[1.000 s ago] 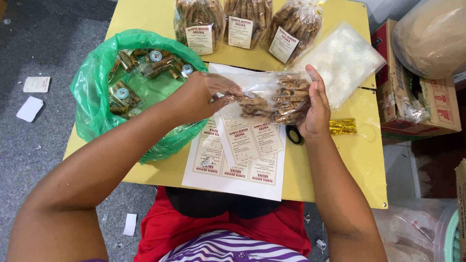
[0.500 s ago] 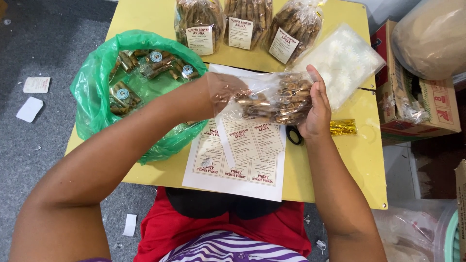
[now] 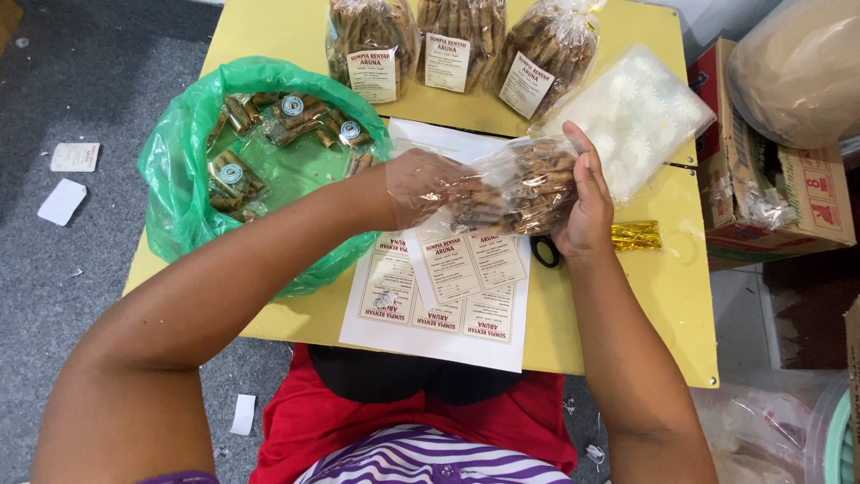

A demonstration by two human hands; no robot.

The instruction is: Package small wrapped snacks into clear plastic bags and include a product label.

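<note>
A clear plastic bag of brown stick snacks is held above the yellow table. My left hand, in a thin clear plastic glove, grips the bag's left end. My right hand cups its right side, thumb up. Under the hands lies a white sheet of printed labels, with a loose strip of labels on top.
A green plastic bag with several small wrapped snack packs sits at the left. Three filled, labelled snack bags stand at the far edge. A stack of flower-printed clear bags, gold twist ties and a cardboard box are to the right.
Both hands have lifted the snack bag slightly, and the left hand has shifted further onto the bag's left end.
</note>
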